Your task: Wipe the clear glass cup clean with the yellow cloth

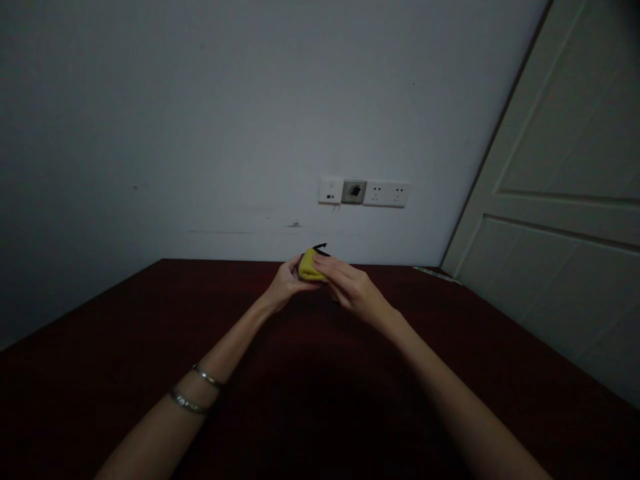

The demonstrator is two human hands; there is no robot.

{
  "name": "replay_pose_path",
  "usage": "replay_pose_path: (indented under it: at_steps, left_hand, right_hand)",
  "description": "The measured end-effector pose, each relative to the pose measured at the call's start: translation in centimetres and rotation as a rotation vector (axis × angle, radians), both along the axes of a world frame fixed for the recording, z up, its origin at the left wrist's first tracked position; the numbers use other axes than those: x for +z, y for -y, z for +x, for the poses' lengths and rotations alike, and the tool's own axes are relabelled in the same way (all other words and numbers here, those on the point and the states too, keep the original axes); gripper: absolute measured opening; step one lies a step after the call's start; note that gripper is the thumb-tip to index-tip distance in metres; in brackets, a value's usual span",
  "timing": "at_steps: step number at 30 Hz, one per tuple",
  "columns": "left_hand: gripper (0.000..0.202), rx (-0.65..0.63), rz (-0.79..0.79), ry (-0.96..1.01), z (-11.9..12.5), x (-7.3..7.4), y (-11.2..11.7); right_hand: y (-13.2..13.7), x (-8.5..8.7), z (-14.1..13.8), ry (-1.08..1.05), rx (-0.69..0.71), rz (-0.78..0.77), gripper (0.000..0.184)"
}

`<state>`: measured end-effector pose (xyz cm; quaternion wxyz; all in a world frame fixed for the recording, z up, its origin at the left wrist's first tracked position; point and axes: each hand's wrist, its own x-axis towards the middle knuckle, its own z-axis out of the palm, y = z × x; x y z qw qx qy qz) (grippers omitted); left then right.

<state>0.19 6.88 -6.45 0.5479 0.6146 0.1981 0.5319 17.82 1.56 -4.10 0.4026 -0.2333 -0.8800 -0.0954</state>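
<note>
Both hands meet over the far part of the dark red table. Between them is a small, soft-looking yellow cloth, folded or bunched up. My left hand is closed around its left side, thumb below. The fingers of my right hand press on the cloth from the right and above. A thin black piece sticks out behind the cloth, above the right fingers. Whether it belongs to something inside or under the cloth is hidden. Two bracelets circle my left forearm.
The dark red table runs back to a pale wall. White sockets and a grey wall plate sit above its back edge. A panelled door stands at the right. A flat strip lies at the back right corner.
</note>
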Motion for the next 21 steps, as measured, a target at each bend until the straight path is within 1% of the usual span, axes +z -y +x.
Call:
replay_pose_path:
  at_steps: [4,7,11,14,16,18,21]
  left_hand:
    - [0.057,-0.084,-0.017,0.04,-0.1,0.2,0.3]
    - [0.054,-0.136,-0.04,0.029,-0.1,0.1,0.4]
    - [0.054,-0.194,-0.045,-0.02,-0.4,0.1,0.2]
    - [0.055,-0.218,-0.045,-0.023,-1.0,0.5,0.1]
    - [0.054,-0.222,-0.046,-0.001,-1.4,0.7,0.0]
    - [0.054,-0.211,-0.043,0.022,-1.8,1.0,-0.1]
    - [0.055,-0.188,-0.03,0.028,-2.2,1.3,0.0]
  right_hand:
    - [-0.7,-0.1,1.4,0.028,-0.062,0.029,0.05]
    - [-1.3,-0.4,2.3,0.043,-0.105,0.046,0.053]
    - [-2.0,-0.5,3.2,-0.025,-0.149,0.016,0.052]
    - [-2.5,-0.7,4.0,-0.104,-0.188,0.009,0.047]
    - [-2.9,-1.2,4.3,-0.16,-0.226,0.003,0.044]
    - [-3.1,-2.1,4.3,-0.174,-0.244,-0.025,0.042]
    - [-2.6,-3.8,3.5,-0.058,-0.19,-0.088,0.044]
